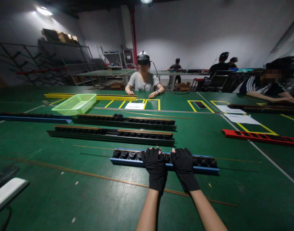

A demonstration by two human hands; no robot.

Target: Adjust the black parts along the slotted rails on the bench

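A blue rail with black blocks (134, 162) lies across the green table (65, 199) just in front of us. Our left hand (155, 167), fingers together in a black glove, presses on it, and our right hand (185, 168) does too, likely to hold it steady. A red rail (257, 136) lies far to the right.

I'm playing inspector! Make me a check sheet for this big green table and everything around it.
Surface: green work table with yellow tape outlines.
Job's things: long rail with blue sides and black fittings under both hands; two dark rails beyond it.
Clutter: green plastic basket, white papers, thin copper-coloured rods.
Hands: black-gloved left hand and black-gloved right hand both resting on the blue rail.
Cables: thin black cable from the headset of the person opposite.
Surroundings: seated person opposite, more people beyond, metal shelving.
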